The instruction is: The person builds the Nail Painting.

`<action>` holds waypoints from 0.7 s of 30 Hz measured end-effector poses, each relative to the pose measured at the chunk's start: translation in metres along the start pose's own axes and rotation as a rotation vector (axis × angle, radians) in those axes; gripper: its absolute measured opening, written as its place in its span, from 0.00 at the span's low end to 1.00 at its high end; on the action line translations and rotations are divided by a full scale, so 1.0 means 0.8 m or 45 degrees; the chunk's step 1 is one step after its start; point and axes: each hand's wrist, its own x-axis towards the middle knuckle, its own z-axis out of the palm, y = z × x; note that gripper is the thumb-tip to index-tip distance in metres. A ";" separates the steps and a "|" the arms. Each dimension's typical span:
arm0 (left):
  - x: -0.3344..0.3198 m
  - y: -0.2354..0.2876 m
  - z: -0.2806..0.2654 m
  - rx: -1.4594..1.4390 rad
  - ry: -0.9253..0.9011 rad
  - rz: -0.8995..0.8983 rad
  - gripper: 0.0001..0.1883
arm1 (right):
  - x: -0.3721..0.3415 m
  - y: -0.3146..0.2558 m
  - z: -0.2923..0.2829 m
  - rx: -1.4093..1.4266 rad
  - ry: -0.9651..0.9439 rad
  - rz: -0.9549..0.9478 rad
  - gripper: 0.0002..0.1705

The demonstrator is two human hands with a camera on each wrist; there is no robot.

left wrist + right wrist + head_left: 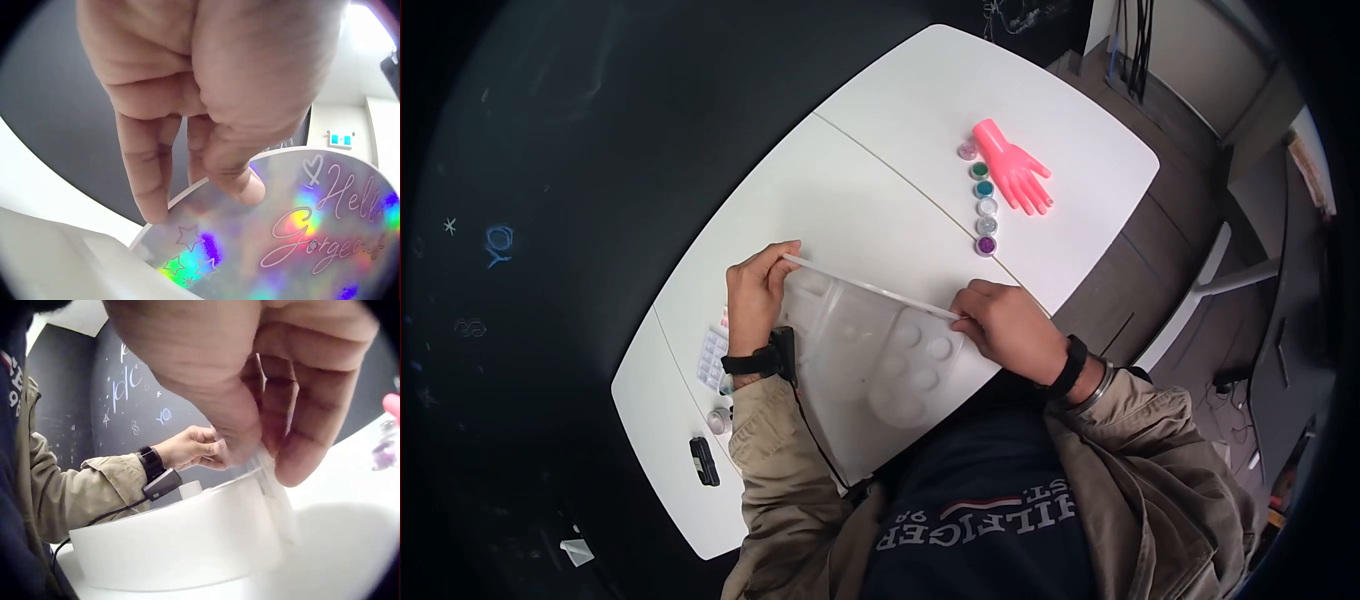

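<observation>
**Iridescent panel (300,219) pinched at its rim by both my hands**

White table (900,130) lies under my work, and I hold the panel near the middle of the head view, over a pale container (830,420). My left hand (752,295) pinches one end of the rim at eleven o'clock, thumb on the near face and fingers lower along the edge. My right hand (1012,332) pinches the other end at about three o'clock, thumb against curled fingers.

From my head I see only the panel's thin white edge, and below it cloudy compartments and round shapes. The left wrist view shows what that hides: rainbow glare, a heart, stars and "Hello Gorgeous" lettering. The right wrist view alone shows the container's tall, curved white wall (169,550), and clear material (265,478) by my fingertips. Whether panel and container are joined, I cannot tell.

At one o'clock, a pink model hand (1010,170) lies beside a line of six small pots (983,189). At eight o'clock sits a black case (704,462); at nine, a compartmented box (711,360).
</observation>
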 end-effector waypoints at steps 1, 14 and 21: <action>-0.001 0.001 0.000 0.006 -0.002 0.004 0.12 | -0.005 0.008 -0.001 0.048 -0.026 0.048 0.11; 0.001 -0.010 0.005 -0.050 0.011 0.030 0.09 | -0.013 0.026 0.013 0.251 -0.034 0.132 0.20; 0.003 0.007 -0.004 0.051 -0.068 -0.070 0.06 | -0.007 0.019 0.005 0.325 -0.131 0.260 0.17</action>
